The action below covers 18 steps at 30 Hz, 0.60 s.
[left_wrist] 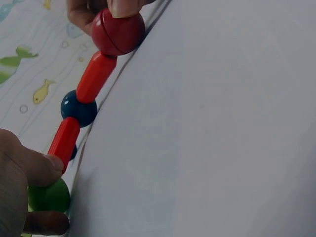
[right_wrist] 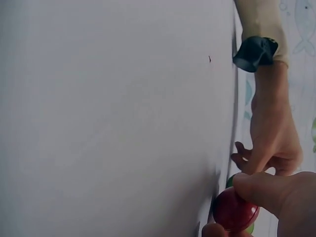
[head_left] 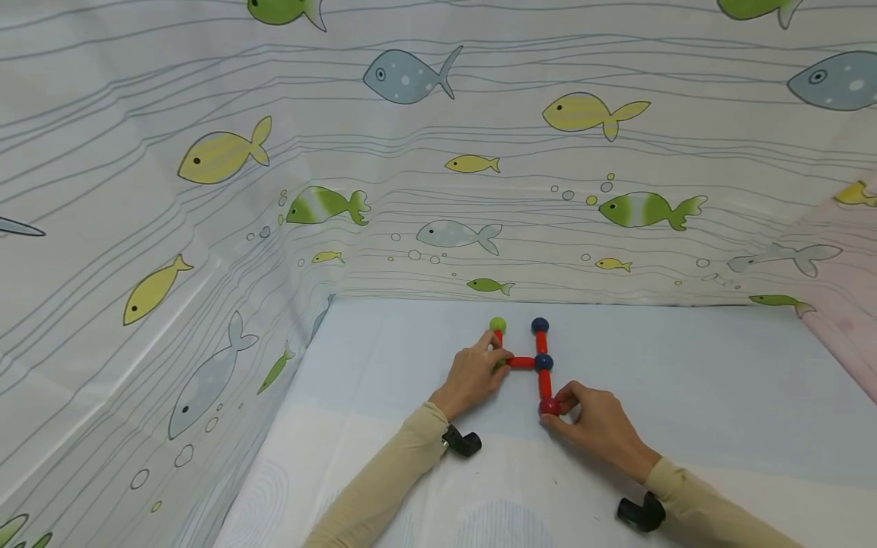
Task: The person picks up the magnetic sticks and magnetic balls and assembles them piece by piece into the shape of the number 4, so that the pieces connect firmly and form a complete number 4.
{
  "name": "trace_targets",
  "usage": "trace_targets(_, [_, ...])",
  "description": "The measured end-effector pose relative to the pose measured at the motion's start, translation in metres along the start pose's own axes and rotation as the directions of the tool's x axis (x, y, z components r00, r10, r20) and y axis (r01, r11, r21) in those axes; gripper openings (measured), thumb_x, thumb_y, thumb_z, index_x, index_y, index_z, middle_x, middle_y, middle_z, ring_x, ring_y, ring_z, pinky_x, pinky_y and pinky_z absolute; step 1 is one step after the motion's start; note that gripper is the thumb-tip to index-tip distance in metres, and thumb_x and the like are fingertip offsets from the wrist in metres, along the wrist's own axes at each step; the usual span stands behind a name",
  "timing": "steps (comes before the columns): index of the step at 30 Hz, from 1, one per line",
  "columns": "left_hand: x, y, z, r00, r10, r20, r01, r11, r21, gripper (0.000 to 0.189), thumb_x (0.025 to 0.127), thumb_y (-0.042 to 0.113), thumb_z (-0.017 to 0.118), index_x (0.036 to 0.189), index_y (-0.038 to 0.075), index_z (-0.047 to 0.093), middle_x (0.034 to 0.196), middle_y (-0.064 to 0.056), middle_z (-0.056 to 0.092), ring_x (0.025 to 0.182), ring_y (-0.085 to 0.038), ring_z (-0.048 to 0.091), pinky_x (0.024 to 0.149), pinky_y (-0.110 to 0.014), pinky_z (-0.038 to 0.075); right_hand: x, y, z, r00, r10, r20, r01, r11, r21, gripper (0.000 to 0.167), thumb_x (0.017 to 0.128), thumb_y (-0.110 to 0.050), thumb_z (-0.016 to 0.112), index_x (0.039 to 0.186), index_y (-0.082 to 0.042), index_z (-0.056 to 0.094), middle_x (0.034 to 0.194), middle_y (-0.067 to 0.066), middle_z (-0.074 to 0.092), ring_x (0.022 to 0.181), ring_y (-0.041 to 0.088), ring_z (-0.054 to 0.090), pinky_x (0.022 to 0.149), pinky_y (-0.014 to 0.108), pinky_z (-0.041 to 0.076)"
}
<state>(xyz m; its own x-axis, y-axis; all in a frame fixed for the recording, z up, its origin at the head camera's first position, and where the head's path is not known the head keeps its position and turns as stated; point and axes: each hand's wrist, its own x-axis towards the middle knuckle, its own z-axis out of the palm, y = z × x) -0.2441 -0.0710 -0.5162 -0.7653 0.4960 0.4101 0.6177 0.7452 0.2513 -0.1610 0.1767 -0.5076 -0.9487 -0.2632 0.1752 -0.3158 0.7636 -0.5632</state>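
Note:
A joined figure of balls and red rods lies on the table. My left hand pinches the green ball, which its fingers mostly cover in the head view. From there a red rod runs right to a dark blue ball. Another rod leads away to a second dark blue ball, and one more comes nearer to a red ball. Thumb and fingers of my right hand grip this red ball from its right side. A light green ball tops the rod beyond my left fingers.
The pale table reaches back to a curtain printed with fish, which also runs along the left side. Dark wrist cameras hang below the left sleeve and the right sleeve.

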Motion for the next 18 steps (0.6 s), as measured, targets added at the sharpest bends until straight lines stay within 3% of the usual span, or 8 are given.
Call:
trace_targets(11, [0.0007, 0.0006, -0.0007, 1.0, -0.006, 0.0, 0.006, 1.0, 0.003, 0.019, 0.096, 0.02, 0.08, 0.114, 0.014, 0.082, 0.111, -0.002, 0.063, 0.058, -0.007, 0.045, 0.053, -0.016, 0.033, 0.0015, -0.0081, -0.0001, 1.0, 0.024, -0.012, -0.024, 0.999, -0.03, 0.044, 0.079, -0.035, 0.095, 0.104, -0.009, 0.069, 0.082, -0.002, 0.071, 0.068, 0.006, 0.059, 0.06, 0.022, 0.048])
trace_targets(18, [-0.0001, -0.0006, 0.0007, 1.0, -0.015, 0.001, 0.015, 1.0, 0.008, 0.022, 0.096, 0.02, 0.08, 0.117, 0.014, 0.081, 0.112, -0.004, 0.063, 0.055, -0.006, 0.044, 0.052, -0.015, 0.034, 0.0005, -0.0061, 0.0028, 1.0, -0.005, 0.008, 0.005, 1.0, 0.002, 0.062, 0.08, -0.035, 0.095, 0.126, -0.009, 0.063, 0.093, 0.002, 0.075, 0.06, 0.002, 0.05, 0.055, 0.022, 0.043])
